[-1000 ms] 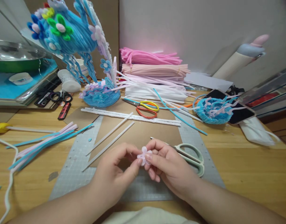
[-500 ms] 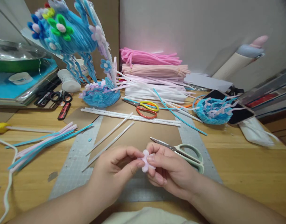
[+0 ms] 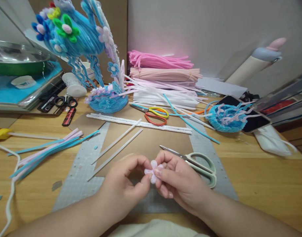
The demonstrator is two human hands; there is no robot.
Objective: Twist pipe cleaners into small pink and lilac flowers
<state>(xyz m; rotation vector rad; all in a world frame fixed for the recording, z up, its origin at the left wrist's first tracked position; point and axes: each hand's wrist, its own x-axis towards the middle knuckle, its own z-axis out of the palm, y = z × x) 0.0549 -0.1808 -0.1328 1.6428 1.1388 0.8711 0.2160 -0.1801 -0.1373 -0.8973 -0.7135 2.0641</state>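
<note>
One pale flower [image 3: 152,170] pinched in right hand [image 3: 179,174], left hand [image 3: 125,179] fingertips apart around a petal, green-handled scissors [image 3: 188,159] near.

The cutting mat [image 3: 74,184] is grey with a fine paler grid. Over it, the small flower [image 3: 154,174] is pale lilac-pink; on the mat's right half, the scissors' handles [image 3: 201,167] are sage-green and cream. Beyond the mat, stacked bundles [image 3: 165,74] run from hot pink through peach to white; left of it, loose stems [image 3: 47,154] mix sky blue and pale pink.
</note>
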